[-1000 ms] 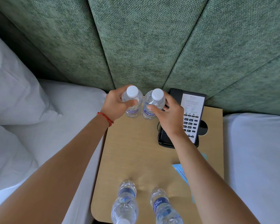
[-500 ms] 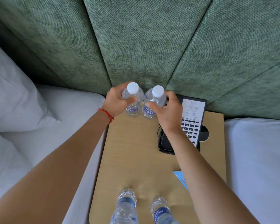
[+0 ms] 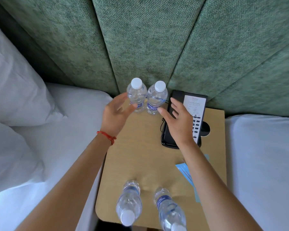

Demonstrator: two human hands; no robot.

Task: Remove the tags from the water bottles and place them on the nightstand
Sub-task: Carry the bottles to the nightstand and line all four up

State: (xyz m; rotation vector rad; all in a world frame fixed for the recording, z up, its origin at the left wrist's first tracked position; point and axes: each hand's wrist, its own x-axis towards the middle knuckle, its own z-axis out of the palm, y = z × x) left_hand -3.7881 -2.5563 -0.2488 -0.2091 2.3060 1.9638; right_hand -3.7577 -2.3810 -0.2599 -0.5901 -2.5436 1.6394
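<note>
Two clear water bottles with white caps and blue labels stand side by side at the back of the wooden nightstand [image 3: 140, 147]: the left bottle [image 3: 136, 94] and the right bottle [image 3: 157, 97]. My left hand [image 3: 115, 115] hovers open just in front of the left bottle, fingers spread. My right hand [image 3: 178, 120] is open beside the right bottle, over the phone. Two more bottles stand at the near edge, one on the left [image 3: 129, 202] and one on the right [image 3: 168, 209]. Light blue paper tags [image 3: 183, 170] lie on the nightstand, partly hidden by my right forearm.
A black desk phone [image 3: 190, 104] with a white card lies at the back right of the nightstand, next to a round hole [image 3: 206, 129]. Green padded headboard rises behind. White beds with pillows [image 3: 15, 90] flank both sides.
Both hands have let go of the two back bottles and pulled back a little toward me, fingers spread. The bottles stay standing at the back.
</note>
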